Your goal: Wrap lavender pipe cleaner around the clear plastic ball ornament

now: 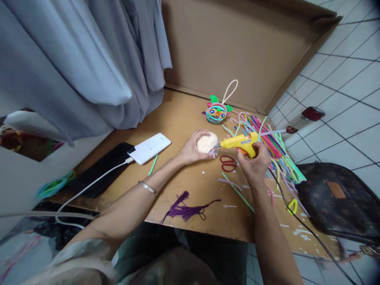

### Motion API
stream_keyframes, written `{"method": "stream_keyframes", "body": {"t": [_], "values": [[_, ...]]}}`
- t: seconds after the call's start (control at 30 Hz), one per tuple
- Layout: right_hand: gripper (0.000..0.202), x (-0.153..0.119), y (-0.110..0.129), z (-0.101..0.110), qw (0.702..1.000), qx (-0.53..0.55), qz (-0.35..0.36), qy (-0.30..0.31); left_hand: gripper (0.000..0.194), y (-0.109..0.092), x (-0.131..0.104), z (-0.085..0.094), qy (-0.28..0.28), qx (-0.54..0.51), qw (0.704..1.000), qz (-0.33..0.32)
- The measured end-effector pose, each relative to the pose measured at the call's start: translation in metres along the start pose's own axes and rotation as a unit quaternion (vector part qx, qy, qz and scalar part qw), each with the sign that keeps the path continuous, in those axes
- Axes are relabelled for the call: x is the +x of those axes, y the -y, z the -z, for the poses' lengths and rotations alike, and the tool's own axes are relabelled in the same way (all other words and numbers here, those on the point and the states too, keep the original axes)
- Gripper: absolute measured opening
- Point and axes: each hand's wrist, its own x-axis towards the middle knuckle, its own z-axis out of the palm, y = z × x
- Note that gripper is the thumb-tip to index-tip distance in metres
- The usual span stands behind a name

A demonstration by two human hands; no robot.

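Note:
My left hand (194, 148) is closed round a cream-coloured ball (207, 143) with a ridged surface and a clear, partly lilac edge on its right. In my right hand (257, 162) is a yellow hot glue gun (240, 141), with a glue stick (273, 132) poking out of its back. The gun's metal nozzle points left and meets or nearly meets the ball's right side; I cannot tell if they touch. Just below the gun lie red-handled scissors (228, 163). Behind stands a decorated ball with eyes, green ears and a cream loop (216, 113).
Colourful pipe cleaners (276, 146) lie in a heap to the right, beside a brown patterned bag (341, 202). Purple tassels (185, 209) rest near the front edge. At left, a white power bank (151, 148) with a cable sits partly on a black item (101, 174). Cardboard (231, 51) stands behind.

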Motion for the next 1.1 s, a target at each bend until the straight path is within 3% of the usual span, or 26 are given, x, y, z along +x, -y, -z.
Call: {"method": "stream_keyframes", "body": {"t": [0.6, 1.1], "values": [[0.029, 0.0008, -0.0013, 0.0015, 0.997, 0.002, 0.054, 0.047, 0.073, -0.006, 0.0004, 0.0029, -0.003, -0.02, 1.0, 0.013], [0.023, 0.002, -0.0004, 0.006, 0.993, 0.007, 0.11, 0.038, 0.068, -0.0059, 0.001, 0.0035, 0.0, 0.008, 1.0, -0.023]]}}
